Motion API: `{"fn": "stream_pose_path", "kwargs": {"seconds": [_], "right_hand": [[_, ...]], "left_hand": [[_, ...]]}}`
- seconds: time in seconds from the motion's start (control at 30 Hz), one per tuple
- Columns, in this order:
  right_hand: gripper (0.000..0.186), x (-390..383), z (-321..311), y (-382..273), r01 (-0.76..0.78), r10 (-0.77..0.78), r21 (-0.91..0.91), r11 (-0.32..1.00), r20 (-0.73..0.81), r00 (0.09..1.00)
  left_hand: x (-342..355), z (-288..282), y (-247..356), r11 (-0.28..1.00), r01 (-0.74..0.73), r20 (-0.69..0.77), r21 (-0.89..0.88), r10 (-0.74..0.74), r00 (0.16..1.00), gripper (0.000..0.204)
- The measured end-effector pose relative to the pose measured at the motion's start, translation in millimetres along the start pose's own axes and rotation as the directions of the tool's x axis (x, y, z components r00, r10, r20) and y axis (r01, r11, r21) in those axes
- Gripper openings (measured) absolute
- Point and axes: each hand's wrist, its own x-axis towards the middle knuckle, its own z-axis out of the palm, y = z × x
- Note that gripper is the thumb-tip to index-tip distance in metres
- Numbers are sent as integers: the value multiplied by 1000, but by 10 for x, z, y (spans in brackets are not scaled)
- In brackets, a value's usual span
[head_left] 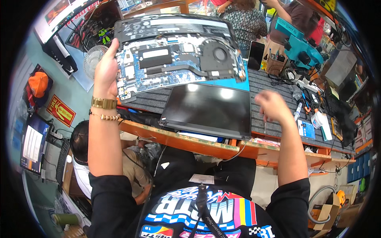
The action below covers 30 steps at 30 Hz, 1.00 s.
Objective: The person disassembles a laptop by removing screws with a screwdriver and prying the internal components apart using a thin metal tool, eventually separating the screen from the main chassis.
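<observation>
My left hand [107, 71] grips the left edge of an opened laptop base [180, 65], its thumb lying along the side. The base is held raised and tilted over the bench. Its blue circuit board, black fan [216, 54] and copper-dark heat pipe are exposed, with a black battery [166, 28] along the far edge. Below it a dark laptop screen panel [208, 109] lies flat at the bench's front edge. To the right of this panel hovers my right hand [274, 106], fingers curled and slightly blurred. A thin shaft shows under its fingers; whether it is held is unclear.
A grey ribbed mat [258, 85] covers the bench. At the right are a phone [256, 55], a pen holder [276, 63], a teal device [303, 47], cables and small tools. A fan [94, 59] stands at left. One person sits lower left; others stand beyond the bench.
</observation>
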Motion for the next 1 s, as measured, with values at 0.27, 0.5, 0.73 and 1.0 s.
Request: {"fn": "stream_pose_path", "kwargs": {"seconds": [0.27, 0.5, 0.73, 1.0], "right_hand": [[66, 423, -322, -160, 231, -91, 688, 688, -233, 968], [47, 449, -53, 198, 120, -149, 960, 254, -84, 985], [48, 404, -64, 671, -143, -273, 974, 178, 189, 943], [47, 198, 110, 647, 22, 49, 992, 125, -28, 998]], "left_hand": [[10, 380, -190, 919, 15, -91, 394, 23, 996, 46], [201, 616, -466, 932, 114, -40, 343, -107, 993, 42], [214, 640, -319, 916, 365, 507, -168, -237, 829, 115], [-534, 840, -1321, 969, 104, 539, -224, 34, 842, 94]]}}
